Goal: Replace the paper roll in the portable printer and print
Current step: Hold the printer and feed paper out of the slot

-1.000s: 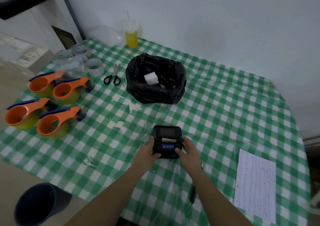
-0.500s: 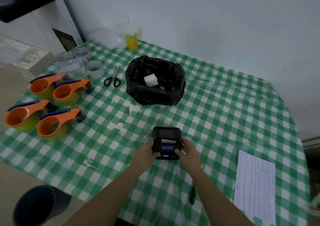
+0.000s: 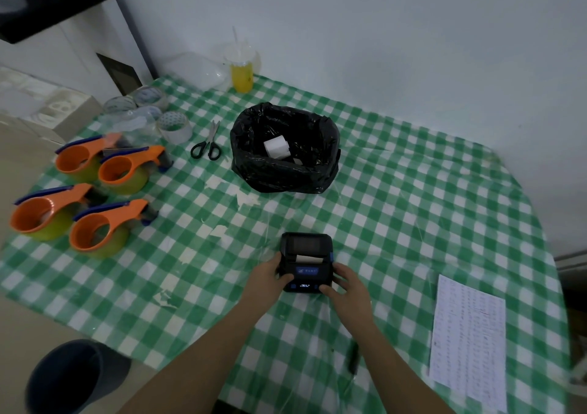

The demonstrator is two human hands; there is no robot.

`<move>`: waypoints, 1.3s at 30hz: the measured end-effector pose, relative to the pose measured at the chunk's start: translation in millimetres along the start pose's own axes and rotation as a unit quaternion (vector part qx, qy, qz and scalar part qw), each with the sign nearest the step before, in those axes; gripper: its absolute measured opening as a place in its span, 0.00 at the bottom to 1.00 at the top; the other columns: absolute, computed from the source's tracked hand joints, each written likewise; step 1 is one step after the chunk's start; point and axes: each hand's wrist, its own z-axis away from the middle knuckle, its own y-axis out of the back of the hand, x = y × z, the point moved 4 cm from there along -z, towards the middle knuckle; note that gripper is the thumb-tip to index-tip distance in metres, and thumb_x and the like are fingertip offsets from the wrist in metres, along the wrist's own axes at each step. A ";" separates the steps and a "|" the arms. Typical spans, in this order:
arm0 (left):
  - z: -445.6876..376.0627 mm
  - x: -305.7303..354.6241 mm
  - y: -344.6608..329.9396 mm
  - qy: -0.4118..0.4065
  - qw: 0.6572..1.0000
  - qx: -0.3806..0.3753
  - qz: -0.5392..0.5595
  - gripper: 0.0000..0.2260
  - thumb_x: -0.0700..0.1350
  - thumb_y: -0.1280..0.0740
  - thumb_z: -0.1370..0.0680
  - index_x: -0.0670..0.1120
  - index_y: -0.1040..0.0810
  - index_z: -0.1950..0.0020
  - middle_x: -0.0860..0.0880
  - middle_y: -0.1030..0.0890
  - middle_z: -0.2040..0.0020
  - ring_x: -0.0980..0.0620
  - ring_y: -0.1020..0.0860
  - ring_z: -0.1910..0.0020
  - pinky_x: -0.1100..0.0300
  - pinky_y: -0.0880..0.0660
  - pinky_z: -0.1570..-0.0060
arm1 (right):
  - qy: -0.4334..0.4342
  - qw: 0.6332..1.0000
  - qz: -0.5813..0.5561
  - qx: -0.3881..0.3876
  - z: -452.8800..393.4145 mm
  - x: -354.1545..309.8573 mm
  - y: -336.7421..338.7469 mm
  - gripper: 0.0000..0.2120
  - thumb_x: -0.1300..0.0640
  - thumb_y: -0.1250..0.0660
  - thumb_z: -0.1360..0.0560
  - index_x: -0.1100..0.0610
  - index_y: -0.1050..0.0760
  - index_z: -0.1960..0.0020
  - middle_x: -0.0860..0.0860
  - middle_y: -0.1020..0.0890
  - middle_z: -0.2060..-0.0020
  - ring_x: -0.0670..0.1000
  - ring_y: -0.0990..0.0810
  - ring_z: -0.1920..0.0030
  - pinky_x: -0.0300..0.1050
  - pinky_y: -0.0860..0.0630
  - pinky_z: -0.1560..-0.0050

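A small black portable printer (image 3: 306, 255) lies flat on the green checked tablecloth (image 3: 413, 210) near the front edge. A short strip of white paper shows at its slot, above a blue label. My left hand (image 3: 265, 278) grips its left side, thumb on the front. My right hand (image 3: 347, 286) grips its right side, thumb near the front buttons. A white paper roll (image 3: 277, 147) lies inside the black-lined bin (image 3: 286, 172) behind the printer.
Several orange tape dispensers (image 3: 98, 223) stand at the left, with tape rolls (image 3: 174, 126) and scissors (image 3: 208, 147) behind them. A yellow drink cup (image 3: 242, 70) stands by the wall. A printed sheet (image 3: 467, 337) lies at the right. A dark pen (image 3: 353, 358) lies near my right forearm. A dark bucket (image 3: 73, 378) sits below left.
Both hands stay on the printer, which has hardly moved. The view has shifted slightly.
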 end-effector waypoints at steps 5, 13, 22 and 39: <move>1.0 0.3 -2.9 -0.001 1.000 -0.001 -0.003 0.23 0.37 0.33 0.25 0.42 0.32 0.31 0.40 0.20 0.40 0.45 0.22 0.41 0.55 0.26 0.41 | 0.017 0.998 0.066 0.004 -4.8 -0.3 -1.6 0.21 0.65 0.29 0.30 0.56 0.28 0.40 0.51 0.20 0.43 0.51 0.23 0.43 0.46 0.25 0.43; 1.7 -1.1 -3.4 -0.003 1.000 -0.002 -0.021 0.24 0.38 0.34 0.24 0.42 0.35 0.30 0.41 0.22 0.38 0.46 0.23 0.40 0.63 0.30 0.45 | 0.037 0.987 0.159 -0.001 -4.2 -4.1 -7.5 0.18 0.63 0.34 0.27 0.56 0.30 0.37 0.54 0.22 0.41 0.52 0.24 0.42 0.42 0.28 0.45; 1.6 -4.9 -4.7 0.005 1.000 -0.003 -0.017 0.25 0.39 0.34 0.24 0.44 0.36 0.28 0.42 0.22 0.37 0.47 0.23 0.39 0.60 0.28 0.43 | 0.028 0.992 0.126 0.004 -1.4 0.2 -4.0 0.20 0.63 0.32 0.28 0.56 0.29 0.37 0.54 0.22 0.40 0.51 0.23 0.42 0.50 0.26 0.39; 0.5 -6.9 -5.1 -0.001 1.000 -0.004 -0.009 0.26 0.39 0.34 0.24 0.43 0.37 0.28 0.41 0.24 0.35 0.46 0.24 0.37 0.58 0.29 0.39 | 0.019 0.997 0.080 0.000 1.2 2.6 1.5 0.20 0.65 0.35 0.26 0.57 0.30 0.35 0.54 0.22 0.40 0.49 0.23 0.44 0.42 0.28 0.42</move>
